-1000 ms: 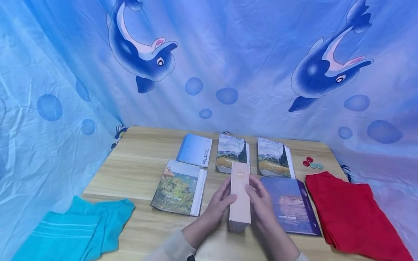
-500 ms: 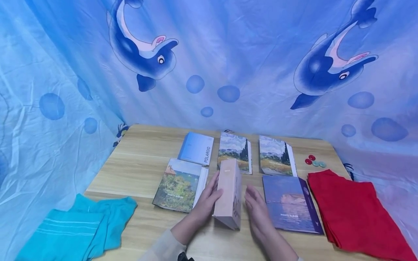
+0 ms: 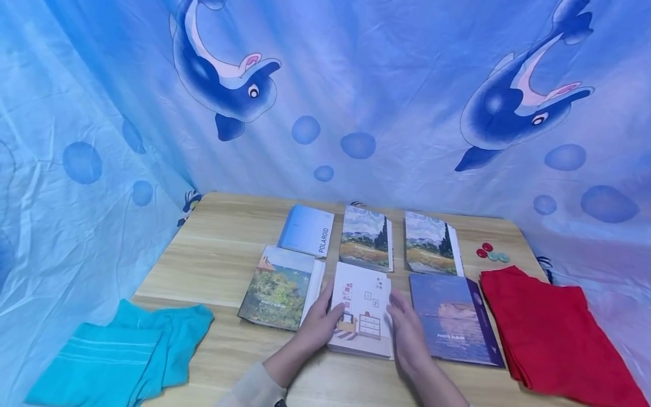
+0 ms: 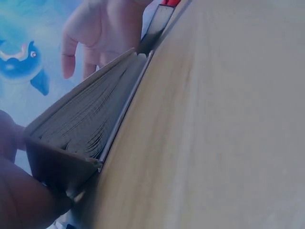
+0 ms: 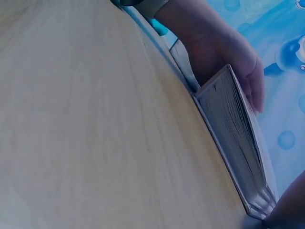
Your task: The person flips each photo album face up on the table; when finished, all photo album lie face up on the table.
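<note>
A thick photo album [image 3: 363, 308] with a white cover showing a drawn room lies face up near the table's front. My left hand [image 3: 316, 325] holds it at the spine side, thumb over the cover's edge. Along the opposite edge, my right hand [image 3: 412, 342] has loosely extended fingers, the fingertips at or very near the page side. From the left wrist, the pages of the album [image 4: 90, 109] show edge-on above the wood, with the right hand [image 4: 112, 31] beyond. The right wrist view shows the left hand [image 5: 224, 55] behind the spine.
Around it lie a green garden album [image 3: 277, 288], a purple seascape album [image 3: 452, 319], a blue Polaroid album [image 3: 307, 230] and two wheat-field albums [image 3: 363, 237]. Teal cloth [image 3: 122, 353] is at left, red cloth [image 3: 554, 333] at right, near small red and green discs [image 3: 492, 253].
The album has turned from standing with its pink spine up to lying with its illustrated cover up. My right hand came off it, then moved back to its right edge.
</note>
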`<state>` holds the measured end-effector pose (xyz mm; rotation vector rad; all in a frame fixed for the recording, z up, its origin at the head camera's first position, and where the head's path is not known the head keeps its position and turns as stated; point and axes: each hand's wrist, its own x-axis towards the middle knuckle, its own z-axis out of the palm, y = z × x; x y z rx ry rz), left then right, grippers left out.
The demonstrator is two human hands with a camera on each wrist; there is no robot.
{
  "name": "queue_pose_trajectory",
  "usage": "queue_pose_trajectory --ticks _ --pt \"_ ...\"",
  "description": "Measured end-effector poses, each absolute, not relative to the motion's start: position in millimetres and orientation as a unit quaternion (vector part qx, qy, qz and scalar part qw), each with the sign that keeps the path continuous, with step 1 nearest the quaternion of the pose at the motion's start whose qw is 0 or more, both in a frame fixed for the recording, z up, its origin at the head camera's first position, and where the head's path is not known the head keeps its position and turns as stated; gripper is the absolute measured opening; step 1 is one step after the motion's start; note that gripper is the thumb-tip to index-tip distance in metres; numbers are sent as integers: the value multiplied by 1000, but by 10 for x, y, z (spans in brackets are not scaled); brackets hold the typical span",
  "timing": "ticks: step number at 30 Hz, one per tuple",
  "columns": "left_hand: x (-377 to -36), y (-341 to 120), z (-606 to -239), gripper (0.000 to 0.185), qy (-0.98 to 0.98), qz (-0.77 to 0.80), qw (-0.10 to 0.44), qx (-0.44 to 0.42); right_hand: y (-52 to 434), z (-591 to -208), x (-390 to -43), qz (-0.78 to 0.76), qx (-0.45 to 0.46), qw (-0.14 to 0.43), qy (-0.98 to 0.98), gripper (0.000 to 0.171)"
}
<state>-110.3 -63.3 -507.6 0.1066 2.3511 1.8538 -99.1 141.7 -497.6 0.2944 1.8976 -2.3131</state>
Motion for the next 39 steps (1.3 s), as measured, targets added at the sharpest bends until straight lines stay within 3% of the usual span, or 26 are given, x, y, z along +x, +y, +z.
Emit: queue_pose_trajectory --ticks 7,18,23,35,39 --pt "-1113 -638 -5081 76 799 601 33 14 1504 -4987 -1029 -768 81 77 631 59" --pt "-1234 -604 -4868 77 834 546 -38 69 1764 -4727 -1037 -758 26 65 648 60" --pt "-1279 -458 -4794 78 830 549 -30 95 1968 -4605 -1049 -760 11 20 650 56" --pt "-1312 181 -4824 72 823 547 14 154 2462 -4583 -1042 -752 79 27 654 42" --pt "-1277 389 -4865 70 824 541 27 167 2608 -4614 -1025 -736 91 5 671 47"
